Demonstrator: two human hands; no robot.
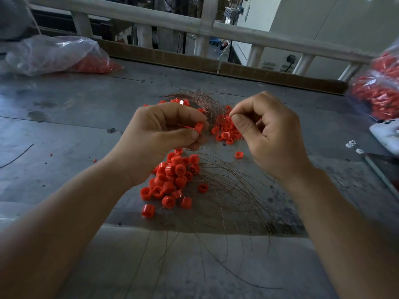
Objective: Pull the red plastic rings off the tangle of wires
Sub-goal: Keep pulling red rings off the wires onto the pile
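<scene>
Pinching a red ring in the left hand, right hand nipping a thin wire; loose rings and wire tangle on the grey table

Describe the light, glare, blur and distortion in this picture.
Head view: dim light; the railing bows from wide-angle distortion; glare streaks the left plastic bag; the right bag at the edge is blurred; the left hand pinching a red ring and the right hand pinching a wire are sharp.
</scene>
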